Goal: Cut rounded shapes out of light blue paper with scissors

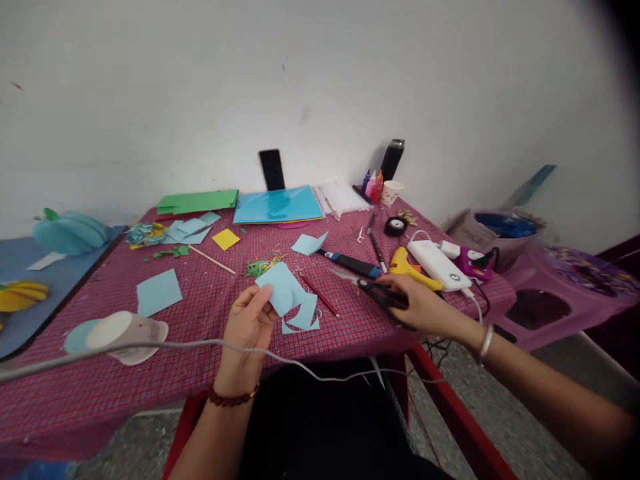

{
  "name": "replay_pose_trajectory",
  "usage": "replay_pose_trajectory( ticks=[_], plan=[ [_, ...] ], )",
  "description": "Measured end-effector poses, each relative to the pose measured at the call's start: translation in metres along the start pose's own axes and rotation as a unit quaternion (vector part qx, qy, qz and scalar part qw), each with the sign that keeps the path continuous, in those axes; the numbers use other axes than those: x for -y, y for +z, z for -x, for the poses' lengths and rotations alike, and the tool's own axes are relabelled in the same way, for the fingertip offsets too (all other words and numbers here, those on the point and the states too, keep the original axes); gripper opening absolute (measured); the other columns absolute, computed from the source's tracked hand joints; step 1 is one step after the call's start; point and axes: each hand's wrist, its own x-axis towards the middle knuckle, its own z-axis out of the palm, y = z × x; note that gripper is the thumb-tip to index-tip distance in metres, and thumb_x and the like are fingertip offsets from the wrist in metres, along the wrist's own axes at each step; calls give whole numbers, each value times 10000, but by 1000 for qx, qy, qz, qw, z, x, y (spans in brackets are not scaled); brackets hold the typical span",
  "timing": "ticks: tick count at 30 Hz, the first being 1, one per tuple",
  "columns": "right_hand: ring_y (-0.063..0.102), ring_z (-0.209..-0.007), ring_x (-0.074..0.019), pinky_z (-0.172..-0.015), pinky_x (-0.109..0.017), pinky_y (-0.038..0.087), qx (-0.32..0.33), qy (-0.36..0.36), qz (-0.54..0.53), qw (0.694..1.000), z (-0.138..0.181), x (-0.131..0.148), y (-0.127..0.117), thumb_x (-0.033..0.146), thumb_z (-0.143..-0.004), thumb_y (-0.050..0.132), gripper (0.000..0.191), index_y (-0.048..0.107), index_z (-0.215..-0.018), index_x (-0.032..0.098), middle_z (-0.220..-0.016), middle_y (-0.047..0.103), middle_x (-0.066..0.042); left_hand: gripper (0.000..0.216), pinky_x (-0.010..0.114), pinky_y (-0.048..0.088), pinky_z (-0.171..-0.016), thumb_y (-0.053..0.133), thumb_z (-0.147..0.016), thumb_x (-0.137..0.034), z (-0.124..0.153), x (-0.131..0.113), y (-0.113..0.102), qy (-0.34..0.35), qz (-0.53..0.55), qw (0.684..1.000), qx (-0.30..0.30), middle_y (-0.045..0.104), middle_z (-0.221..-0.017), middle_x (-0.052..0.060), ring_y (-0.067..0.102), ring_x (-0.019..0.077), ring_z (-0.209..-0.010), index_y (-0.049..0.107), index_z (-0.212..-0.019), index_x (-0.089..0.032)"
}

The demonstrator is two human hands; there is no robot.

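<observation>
Sitting at worktop (200, 298) spread w/ red checked cloth. Pinching sm. lt-blue paper (278, 285) btwn thumb & fingers of L hand (251, 310), tilting it up nr front edge. Overlapping lt-blue offcuts (306, 312) w/ curved cuts in this view; not showing clearly whether touching. Closing R hand (419, 303) round dark handles of blk scissors (383, 295), pointing them away & to L; blurring too much at blades to tell how far apart. Wearing dk-red beads (233, 399) on L wrist, pale bangle (486, 345) on R.

Having red pencil (320, 295) lying btwn the 2 hands, green-&-yellow shreds (260, 265) just behind held paper, blk-&-blue tool (353, 264) farther back, approx. centre. Placing R hand right beside yellow glue gun (409, 269), w/ white power bank (440, 265) next to it & blk tape roll (396, 227) behind. Showing blue square (160, 292), wooden stick (213, 260) & yellow square (225, 239) to L, plus paper cup (133, 337) tipped on its side nr front. Facing blue folder (279, 205), green paper (197, 201) & dark phone (271, 169) propped upright at back, nr wall.
</observation>
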Motion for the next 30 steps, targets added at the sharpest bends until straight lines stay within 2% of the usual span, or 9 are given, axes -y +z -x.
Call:
replay_pose_trajectory(
  ticks=[3,6,8,11,15,20,26,30],
  plan=[
    [575,-992,-255,-868,-403,464,21,17,-191,981,12,6,-4,455,-811,589,596,439,-1329,202,-1101,596,-114,259,203,470,-557,788,-615,-212,0,-1,4,10,-7,1000,18,637,-625,-26,602,89,-572,538,-580,-150],
    [576,-944,-242,-845,-389,459,120,11,-332,935,28,27,-1,632,-807,525,688,433,-1350,221,-1076,588,-115,230,189,411,-490,773,-640,-218,1,-1,5,12,-20,999,28,614,-594,-37,557,71,-512,556,-595,-154],
    [562,-911,-220,-802,-360,457,202,-17,-385,900,33,41,6,671,-767,555,763,437,-1353,197,-1041,579,-100,225,186,389,-470,769,-646,-220,1,-2,6,17,-30,999,27,610,-593,-39,526,59,-483,561,-593,-151],
    [528,-836,-168,-707,-291,433,262,-49,-422,867,32,53,19,620,-788,581,773,393,-1391,176,-981,573,-73,229,187,415,-506,769,-643,-210,4,-3,9,30,-37,999,17,614,-599,-38,531,60,-503,556,-584,-147],
    [493,-779,-139,-652,-256,395,263,-41,-429,863,25,56,27,592,-809,580,727,409,-1377,171,-919,560,-48,239,205,456,-571,767,-640,-216,7,-4,11,37,-51,998,9,631,-625,-29,580,84,-576,544,-588,-149],
    [471,-740,-122,-624,-241,384,251,-10,-435,865,22,63,25,641,-758,603,729,484,-1291,157,-869,531,-25,272,202,446,-546,779,-625,-241,9,3,12,25,-60,998,19,627,-609,-28,576,86,-559,529,-567,-150],
    [494,-738,-124,-673,-269,410,224,-28,-495,839,18,66,35,631,-780,583,603,548,-1119,134,-851,552,-37,242,189,388,-476,767,-630,-229,16,12,21,-19,-73,996,40,559,-529,-51,493,66,-465,542,-585,-153],
    [505,-746,-128,-691,-279,406,202,-49,-540,816,18,70,44,603,-791,596,639,485,-1205,130,-860,550,-44,272,183,341,-448,751,-645,-231,22,15,29,-8,-93,995,46,539,-518,-56,437,53,-437,505,-558,-156]
  ],
)
